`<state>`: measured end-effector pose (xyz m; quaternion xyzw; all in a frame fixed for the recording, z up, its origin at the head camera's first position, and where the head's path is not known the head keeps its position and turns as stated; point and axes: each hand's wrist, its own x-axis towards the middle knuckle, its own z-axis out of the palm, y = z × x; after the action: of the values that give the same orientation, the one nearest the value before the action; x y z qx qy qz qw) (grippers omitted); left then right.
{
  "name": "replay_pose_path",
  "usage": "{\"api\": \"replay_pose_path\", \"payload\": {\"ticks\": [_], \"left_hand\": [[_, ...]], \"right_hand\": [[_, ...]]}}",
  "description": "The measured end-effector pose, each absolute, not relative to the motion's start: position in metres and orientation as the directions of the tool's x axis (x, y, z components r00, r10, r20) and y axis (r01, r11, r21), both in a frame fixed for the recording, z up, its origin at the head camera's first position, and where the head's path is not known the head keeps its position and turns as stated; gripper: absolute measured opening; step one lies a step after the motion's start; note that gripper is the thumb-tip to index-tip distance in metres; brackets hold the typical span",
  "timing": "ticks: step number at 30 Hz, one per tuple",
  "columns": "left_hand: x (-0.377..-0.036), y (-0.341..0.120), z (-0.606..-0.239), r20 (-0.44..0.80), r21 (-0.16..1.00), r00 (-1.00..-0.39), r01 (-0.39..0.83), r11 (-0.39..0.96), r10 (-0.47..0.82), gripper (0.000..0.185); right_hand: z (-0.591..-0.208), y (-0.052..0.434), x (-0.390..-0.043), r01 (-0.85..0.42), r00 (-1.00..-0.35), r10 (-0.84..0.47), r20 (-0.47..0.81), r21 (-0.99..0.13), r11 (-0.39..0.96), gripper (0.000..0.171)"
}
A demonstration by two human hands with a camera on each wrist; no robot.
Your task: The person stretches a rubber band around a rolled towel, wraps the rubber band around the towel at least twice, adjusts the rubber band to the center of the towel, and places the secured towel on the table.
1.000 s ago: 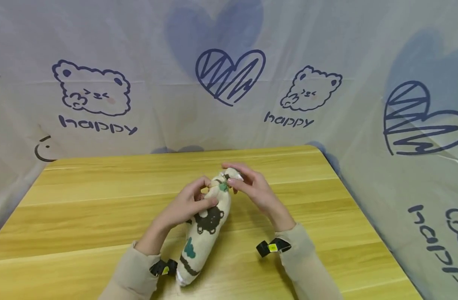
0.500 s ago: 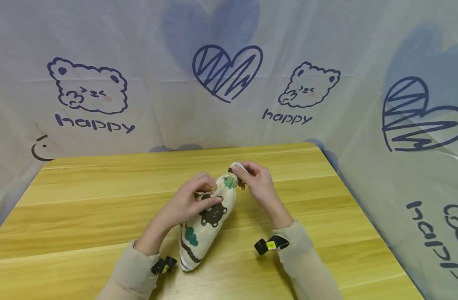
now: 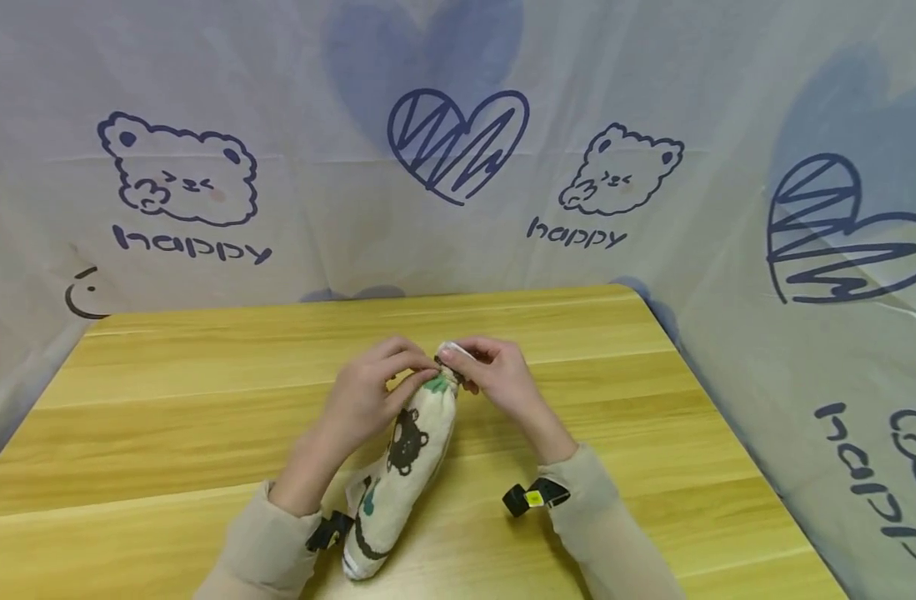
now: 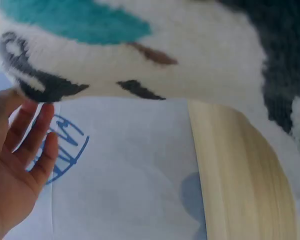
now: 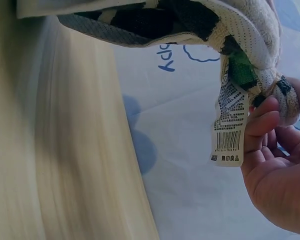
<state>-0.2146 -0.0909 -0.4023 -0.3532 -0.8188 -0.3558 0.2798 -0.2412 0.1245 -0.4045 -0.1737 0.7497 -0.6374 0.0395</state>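
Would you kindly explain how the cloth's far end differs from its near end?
The far end is gathered narrow; the near end is broader and rounded. The right hand grips the far end; the near end is unheld. Both are cream with dark markings.

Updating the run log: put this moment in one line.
left hand: pinches cloth at neck | right hand: grips cloth end | tag: sticks out near neck

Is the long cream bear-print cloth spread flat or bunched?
Bunched: the long cream bear-print cloth forms a narrow bundle, its far end gathered tight where the left hand and right hand pinch it.
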Motion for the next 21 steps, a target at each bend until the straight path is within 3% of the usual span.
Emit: {"api": "replay_pose_path", "payload": {"ticks": [3, 7, 13, 21], "left_hand": [[-0.216, -0.087, -0.403, 0.754, 0.280, -0.509, 0.821, 0.498, 0.416, 0.011], [-0.213, -0.086, -0.402, 0.767, 0.149, -0.441, 0.829, 0.539, 0.466, 0.012], [-0.208, -0.085, -0.398, 0.776, 0.052, -0.405, 0.805, 0.591, 0.484, 0.013], [-0.207, -0.082, -0.396, 0.770, -0.029, -0.382, 0.778, 0.627, 0.510, 0.010]], "right_hand": [[-0.406, 0.123, -0.241, -0.187, -0.940, -0.308, 0.147, -0.976, 0.107, 0.022], [-0.406, 0.120, -0.241, -0.088, -0.953, -0.297, 0.065, -0.994, 0.064, 0.023], [-0.401, 0.116, -0.236, 0.095, -0.950, -0.301, -0.084, -0.995, -0.023, 0.024], [-0.399, 0.113, -0.235, 0.133, -0.944, -0.303, -0.135, -0.991, 0.028, 0.024]]}}
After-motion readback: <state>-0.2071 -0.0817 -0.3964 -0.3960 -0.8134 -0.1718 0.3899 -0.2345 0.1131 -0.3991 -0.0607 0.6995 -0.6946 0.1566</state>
